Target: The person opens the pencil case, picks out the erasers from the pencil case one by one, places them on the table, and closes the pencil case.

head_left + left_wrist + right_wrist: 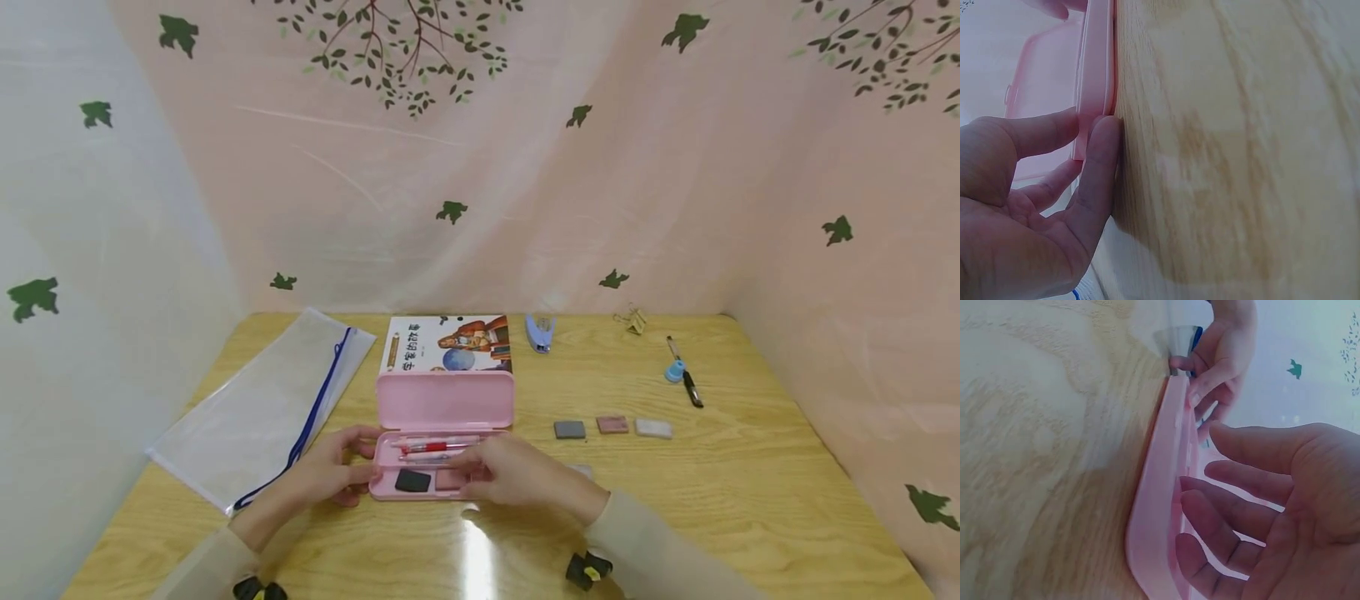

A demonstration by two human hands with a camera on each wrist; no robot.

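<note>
An open pink pencil case (446,402) lies in the middle of the table, lid tipped back, in the head view. Several pens (431,447) fill its rear section. In front of them are a black block-shaped eraser (412,481) and a pink one (447,478), the latter partly covered by my right hand. My left hand (337,471) holds the case's left end between thumb and fingers, as the left wrist view also shows. Over the case's right part is my right hand (513,471); its fingers (1229,506) are loosely bent with nothing visible between them.
A clear zip pouch (255,408) lies at left. Behind the case is a book (450,343), with a blue stapler (540,333) beside it. Rightward are a gold binder clip (634,322), a black pen (692,389), a blue cone-shaped piece (675,372), and grey (570,430), reddish (612,424) and white blocks (653,428).
</note>
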